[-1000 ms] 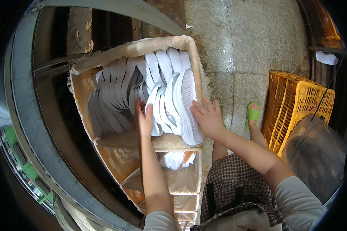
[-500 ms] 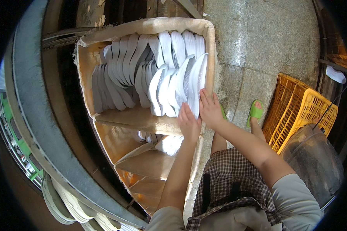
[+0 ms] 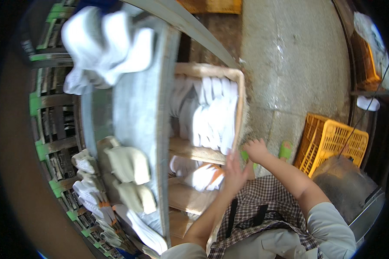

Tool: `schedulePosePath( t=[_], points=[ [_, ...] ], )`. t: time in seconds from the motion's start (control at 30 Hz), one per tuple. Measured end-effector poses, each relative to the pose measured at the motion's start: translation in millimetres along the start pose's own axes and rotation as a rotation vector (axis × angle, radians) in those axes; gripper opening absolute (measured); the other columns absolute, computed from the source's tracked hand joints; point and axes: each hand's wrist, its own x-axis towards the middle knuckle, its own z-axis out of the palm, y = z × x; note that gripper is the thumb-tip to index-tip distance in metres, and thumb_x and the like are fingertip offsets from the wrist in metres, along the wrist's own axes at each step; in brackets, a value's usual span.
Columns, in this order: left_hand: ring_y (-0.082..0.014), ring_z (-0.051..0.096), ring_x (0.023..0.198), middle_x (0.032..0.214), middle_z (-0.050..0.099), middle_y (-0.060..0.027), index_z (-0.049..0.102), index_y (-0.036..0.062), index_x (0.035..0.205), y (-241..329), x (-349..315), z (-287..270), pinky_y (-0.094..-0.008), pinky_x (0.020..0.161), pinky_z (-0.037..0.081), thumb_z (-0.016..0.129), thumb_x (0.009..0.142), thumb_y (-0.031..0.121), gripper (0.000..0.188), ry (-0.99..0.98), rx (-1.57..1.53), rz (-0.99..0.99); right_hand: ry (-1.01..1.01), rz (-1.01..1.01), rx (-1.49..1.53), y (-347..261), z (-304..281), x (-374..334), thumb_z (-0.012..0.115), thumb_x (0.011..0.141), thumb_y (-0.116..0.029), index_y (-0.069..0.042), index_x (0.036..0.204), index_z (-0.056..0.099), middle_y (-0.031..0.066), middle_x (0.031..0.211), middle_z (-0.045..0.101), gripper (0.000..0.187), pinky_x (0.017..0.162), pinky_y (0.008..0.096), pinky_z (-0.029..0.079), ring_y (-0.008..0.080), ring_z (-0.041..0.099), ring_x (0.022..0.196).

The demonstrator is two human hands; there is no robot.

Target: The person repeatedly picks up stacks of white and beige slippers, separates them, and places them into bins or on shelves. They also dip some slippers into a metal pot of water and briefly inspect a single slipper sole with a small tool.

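White shoe soles [image 3: 216, 114] stand packed in rows in a cloth-lined bin [image 3: 240, 99], ahead of my hands. My left hand [image 3: 235, 175] is just off the bin's near right corner, empty, fingers stretched forward and somewhat blurred. To its right, my right hand [image 3: 256, 150] hangs over the floor beside the bin, its fingers loosely bent and apart with nothing in them. Neither hand holds a sole. Nearer compartments of the bin hold a few more white pieces [image 3: 207, 176], partly hidden by my left forearm.
At left a grey metal ledge [image 3: 136, 103] carries white soles [image 3: 112, 43] and cream soles [image 3: 129, 164]. Beyond it runs machinery with green parts [image 3: 52, 185]. On the right are a yellow crate [image 3: 333, 138] and a dark bucket-like container [image 3: 345, 185]. Green slippers [image 3: 285, 150] are on my feet.
Both hands have come off the soles at the bin's near right corner and drawn back toward me. My view has swung left, bringing the metal ledge and its soles into sight.
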Motion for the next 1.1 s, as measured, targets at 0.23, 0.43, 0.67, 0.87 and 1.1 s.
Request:
schedulePosePath(
  t=[0.23, 0.43, 0.67, 0.87, 1.1],
  points=[
    [-0.031, 0.053, 0.115, 0.134, 0.043, -0.0187, 0.027, 0.0011, 0.138, 103, -46, -238, -0.0398, 0.101, 0.038, 0.066, 0.079, 0.009, 0.071, -0.335, -0.348, 0.464, -0.179, 0.14, 0.115, -6, -46, -38, 0.059, 0.081, -0.022, -0.01, 0.104, 0.064, 0.0139, 0.111, 0.059, 0.026, 0.092, 0.0478, 0.042, 0.0315, 0.055, 0.106],
    [-0.0276, 0.06, 0.099, 0.119, 0.05, -0.0146, 0.027, 0.0086, 0.136, 31, 63, -403, -0.038, 0.08, 0.051, 0.058, 0.089, 0.014, 0.056, 0.59, -1.056, 0.088, -0.035, 0.091, 0.194, 12, -40, -62, 0.058, 0.08, -0.028, -0.006, 0.1, 0.062, 0.017, 0.104, 0.06, 0.03, 0.085, 0.0427, 0.048, 0.0334, 0.058, 0.099],
    [-0.0332, 0.049, 0.109, 0.123, 0.044, -0.0243, 0.036, 0.007, 0.135, -123, 246, -485, -0.0443, 0.092, 0.044, 0.062, 0.087, 0.029, 0.059, 0.776, -1.593, -0.269, -0.246, 0.394, 0.241, 37, -5, -132, 0.056, 0.079, -0.028, -0.005, 0.107, 0.06, 0.0176, 0.107, 0.061, 0.036, 0.084, 0.0425, 0.048, 0.0336, 0.058, 0.102],
    [-0.0339, 0.04, 0.124, 0.139, 0.035, -0.0216, 0.025, -0.0011, 0.14, -226, 351, -497, -0.0397, 0.1, 0.039, 0.065, 0.082, 0.036, 0.08, 0.817, -0.166, -0.065, -0.332, 0.714, 0.356, 39, 32, -193, 0.055, 0.079, -0.03, -0.007, 0.11, 0.061, 0.0152, 0.107, 0.064, 0.039, 0.084, 0.0416, 0.048, 0.0312, 0.059, 0.101],
    [-0.0359, 0.054, 0.108, 0.119, 0.054, -0.0243, 0.037, 0.0013, 0.133, -278, 354, -527, -0.043, 0.09, 0.046, 0.061, 0.082, 0.041, 0.068, 0.851, -0.276, -0.177, -0.282, 0.702, 0.407, 21, 26, -194, 0.056, 0.081, -0.026, -0.006, 0.119, 0.057, 0.0163, 0.111, 0.062, 0.044, 0.085, 0.0424, 0.048, 0.032, 0.059, 0.1]
  ],
)
